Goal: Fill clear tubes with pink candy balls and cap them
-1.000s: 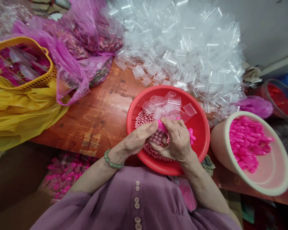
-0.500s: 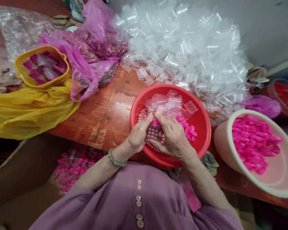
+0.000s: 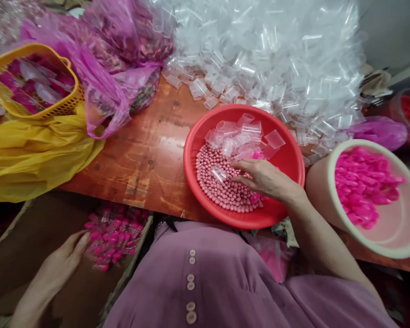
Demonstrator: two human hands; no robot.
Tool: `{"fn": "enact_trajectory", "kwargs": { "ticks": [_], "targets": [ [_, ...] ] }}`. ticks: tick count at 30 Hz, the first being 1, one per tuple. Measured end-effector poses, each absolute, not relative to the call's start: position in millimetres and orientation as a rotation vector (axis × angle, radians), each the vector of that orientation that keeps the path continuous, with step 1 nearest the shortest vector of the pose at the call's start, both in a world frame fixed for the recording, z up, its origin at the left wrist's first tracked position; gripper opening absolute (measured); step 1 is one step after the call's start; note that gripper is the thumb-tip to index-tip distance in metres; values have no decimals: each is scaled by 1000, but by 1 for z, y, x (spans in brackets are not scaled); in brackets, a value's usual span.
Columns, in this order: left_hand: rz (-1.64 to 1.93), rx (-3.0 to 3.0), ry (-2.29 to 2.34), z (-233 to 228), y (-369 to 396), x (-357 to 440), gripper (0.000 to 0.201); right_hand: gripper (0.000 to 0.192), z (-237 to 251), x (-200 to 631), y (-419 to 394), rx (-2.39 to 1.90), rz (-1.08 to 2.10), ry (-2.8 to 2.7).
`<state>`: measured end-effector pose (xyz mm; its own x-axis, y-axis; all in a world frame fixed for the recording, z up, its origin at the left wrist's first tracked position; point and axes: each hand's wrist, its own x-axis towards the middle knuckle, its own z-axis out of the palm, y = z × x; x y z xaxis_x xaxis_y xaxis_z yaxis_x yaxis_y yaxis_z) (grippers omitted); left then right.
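Observation:
My right hand (image 3: 259, 175) is over the red basin (image 3: 191, 150), fingers apart and nothing visible between them. Under its fingertips lie pink beads (image 3: 222, 196), with one clear plastic sleeve (image 3: 219, 173) resting on top of them. More clear sleeves (image 3: 246, 134) are heaped at the basin's far side, and a few bright pink pieces (image 3: 255, 198) show beside the hand. Down at the left, my left hand (image 3: 63, 257) is inside a cardboard box (image 3: 10, 255), its fingers stretched out at the edge of a pile of pink beaded pieces (image 3: 114, 237). No item shows in it.
A big mound of clear plastic sleeves (image 3: 266, 50) covers the table's back. On the right stands a pale bucket (image 3: 321, 182) of bright pink parts (image 3: 362, 187). To the left are a yellow basket (image 3: 59, 102), a yellow bag (image 3: 37, 155) and purple plastic bags (image 3: 102, 91).
Both hands held a pink-capped sleeve filled with beads over the basin; they have parted. My left hand has moved down into the box, while my right hand stays over the basin, now without the sleeve.

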<state>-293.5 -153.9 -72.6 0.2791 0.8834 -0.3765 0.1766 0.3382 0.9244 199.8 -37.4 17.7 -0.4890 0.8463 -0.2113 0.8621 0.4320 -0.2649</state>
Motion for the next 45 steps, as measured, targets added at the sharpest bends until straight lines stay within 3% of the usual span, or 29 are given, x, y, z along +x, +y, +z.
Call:
{"fn": "enact_trajectory", "kwargs": {
  "ticks": [1, 4, 6, 8, 12, 15, 21, 26, 28, 32, 41, 45],
  "targets": [
    [539, 1276, 1603, -74, -158, -302, 9, 32, 17, 190, -35, 1530, -527, 2575],
    [124, 1479, 2195, -57, -155, -293, 20, 34, 14, 162, -26, 1511, -474, 2391],
    [119, 1495, 2038, -38, -141, -264, 32, 29, 9, 152, -20, 1505, -450, 2302],
    [341, 1456, 1788, -22, -122, -222, 39, 23, 1, 149, -14, 1470, -472, 2289],
    [923, 1584, 1557, -12, -74, -129, 30, 20, -11, 153, -10, 1417, -490, 2346],
    [1201, 1750, 1327, -28, -34, -74, 34, 23, -11, 152, -13, 1384, -470, 2348],
    [1268, 1746, 1195, -62, 6, -34, 47, 26, -9, 151, -14, 1467, -613, 2388],
    [1289, 1505, 1133, -65, 1, -32, 56, 51, -18, 156, -1, 1584, -846, 2692],
    [1311, 1451, 1096, -66, -1, -31, 55, 50, -24, 157, 7, 1498, -873, 2761],
    [1340, 1409, 1046, -68, 0, -30, 54, 38, -32, 153, 20, 1419, -800, 2781],
    [1328, 1400, 1031, -69, 0, -31, 53, 50, -55, 129, 9, 1835, -479, 2669],
    [1339, 1394, 1042, -71, 1, -31, 53, 36, -54, 127, -7, 1696, -404, 2637]
  ]
}}
